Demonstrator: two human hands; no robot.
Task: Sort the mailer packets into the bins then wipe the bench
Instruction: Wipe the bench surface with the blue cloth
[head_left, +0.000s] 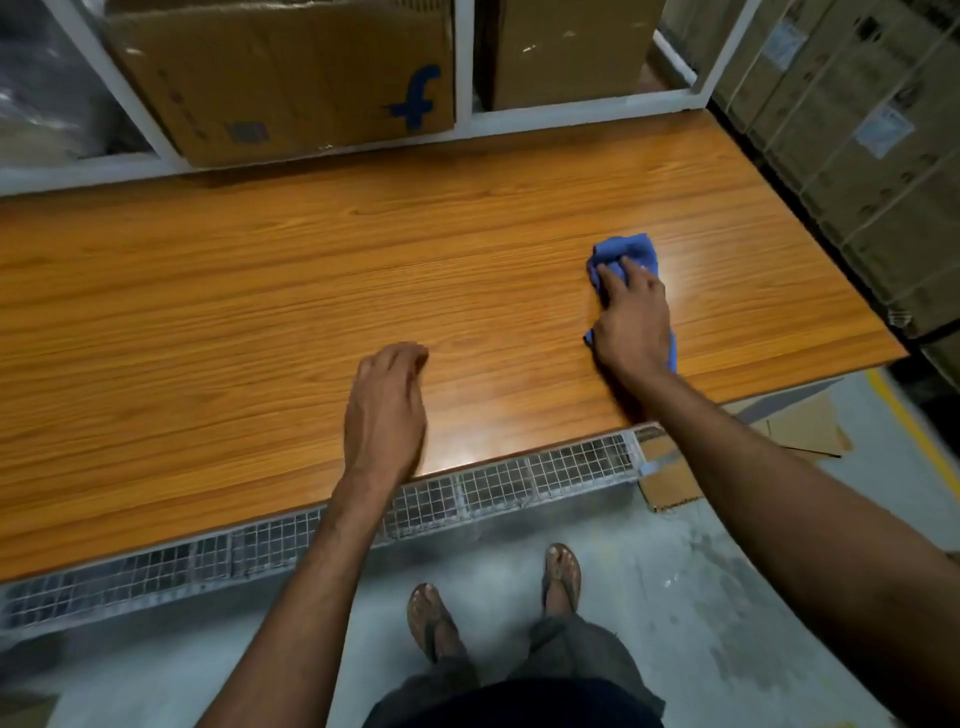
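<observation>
On the orange wood-grain laminate bench (208, 312), right end: crumpled blue cloth (628, 247), pressed flat under the right hand (631, 322) for wiping. Left hand (384, 410): empty, relaxed, likely bracing. Mailer packets: none visible.

Blue cloth (626, 254); orange wood-grain bench (260, 312); brown cardboard box (280, 78), blue "f" logo; white shelf frame (465, 62).

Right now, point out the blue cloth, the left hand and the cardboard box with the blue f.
blue cloth (626, 248): head view, bunched fold beyond the fingers.
left hand (384, 410): head view, back of the hand.
cardboard box (280, 78): head view, front face.
</observation>
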